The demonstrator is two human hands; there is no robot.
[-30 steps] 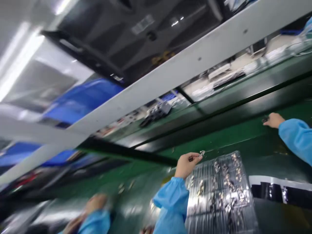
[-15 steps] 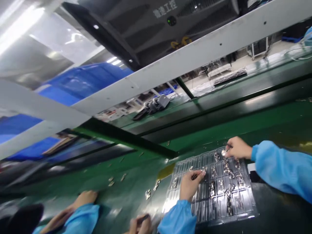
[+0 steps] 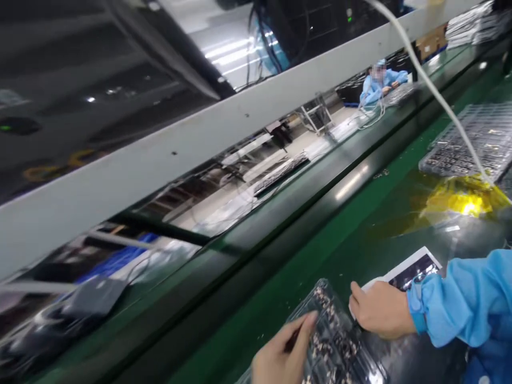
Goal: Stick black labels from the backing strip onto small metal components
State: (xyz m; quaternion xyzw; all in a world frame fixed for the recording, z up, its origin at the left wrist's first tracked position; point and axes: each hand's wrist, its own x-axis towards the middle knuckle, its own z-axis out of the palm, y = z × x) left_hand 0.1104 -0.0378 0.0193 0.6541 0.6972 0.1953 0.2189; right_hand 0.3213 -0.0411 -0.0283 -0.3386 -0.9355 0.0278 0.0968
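Observation:
My left hand is over the clear plastic tray, thumb and forefinger pressed together near its left side. What they hold, if anything, is hidden. Small metallic parts lie in the tray's compartments. My right hand, in a blue sleeve, is to the right of the tray with its fingers curled. It covers the left end of a flat white-bordered thing with a dark face. Whether the fingers grip that thing or a small part, I cannot make out.
A second filled tray sits at the right, beside crumpled yellow film. A white cable hangs down there. A pale metal beam crosses above the green bench. Across the bench, a person in blue works.
The view has swung right, bringing the second tray and yellow film into sight. My right hand has left the tray's compartments for the flat white-bordered thing. My left hand stays over the tray.

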